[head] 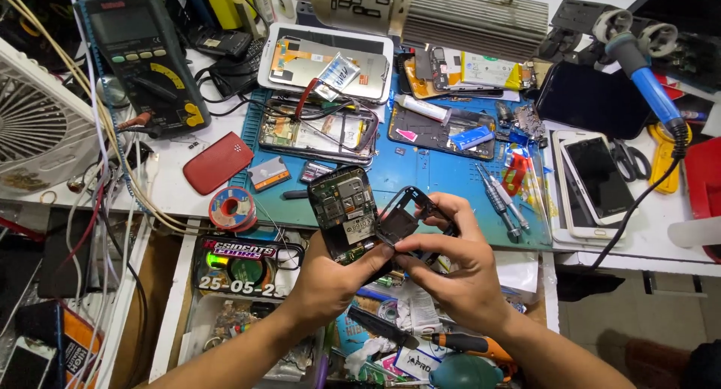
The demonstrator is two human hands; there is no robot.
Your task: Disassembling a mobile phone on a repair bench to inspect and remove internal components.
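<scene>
My left hand (330, 278) grips an opened phone body (345, 207), its circuit board and metal shields facing up, held tilted above the front edge of the blue work mat (435, 180). My right hand (460, 265) holds a black plastic phone frame (411, 212) right beside it, thumb and fingers pinching its lower edge. The two parts touch where my thumbs meet. Both hands hover over an open drawer full of small parts.
A red back cover (218, 162), solder spool (232, 209) and multimeter (146, 58) lie left. Opened phones (319, 130) and screwdrivers (499, 197) crowd the mat. White phones (593, 182), scissors (629, 160) and a blue-handled soldering iron (646, 77) are right. A fan (37, 126) stands far left.
</scene>
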